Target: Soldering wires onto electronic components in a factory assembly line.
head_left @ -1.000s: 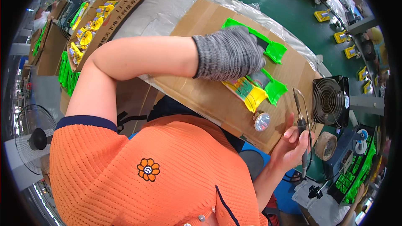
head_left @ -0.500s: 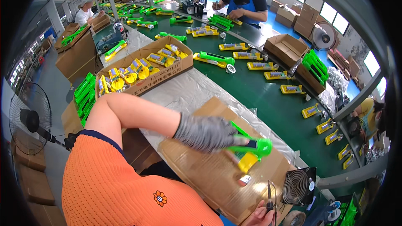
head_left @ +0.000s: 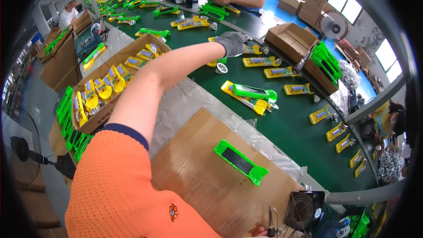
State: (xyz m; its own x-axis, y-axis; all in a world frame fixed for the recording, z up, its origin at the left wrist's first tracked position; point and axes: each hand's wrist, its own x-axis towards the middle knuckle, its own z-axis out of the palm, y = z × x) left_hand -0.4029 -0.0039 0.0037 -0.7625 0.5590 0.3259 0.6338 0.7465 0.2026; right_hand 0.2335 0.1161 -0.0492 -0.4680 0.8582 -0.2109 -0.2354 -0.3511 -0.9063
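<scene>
1. Since the half-second-ago view, the grey-gloved left hand (head_left: 231, 44) has swung from the work sheet out over the dark-green line surface (head_left: 277, 128); I now see a long green-and-yellow plastic unit (head_left: 253, 91) lying on that surface.
2. Farthest left on my feed, a stack of bright-green plastic shells (head_left: 64, 110) stands beside an open brown cardboard carton (head_left: 110, 110) holding yellow plastic housings (head_left: 103, 88). Dark printed characters run along the carton's near wall.
3. Next comes the orange knitted top (head_left: 119, 172), with a small embroidered flower emblem on it.
4. At the far end of the outstretched arm, the left hand is among yellow housings on the line. Its fingers are hidden from me, so I cannot tell how far it is open or whether it has hold of anything.
5. Nearer, a single bright-green shell with a dark inset strip (head_left: 238, 161) lies slanted on the flat brown cardboard sheet (head_left: 194, 150), well apart from both hands.
6. At my lower edge, the bare right hand (head_left: 260, 232) shows only its fingertips, closed on the black handle of an upright soldering iron (head_left: 271, 225).
7. Just right of it stands a square black fan (head_left: 302, 211) with a round pale label, too small for me to read.
</scene>
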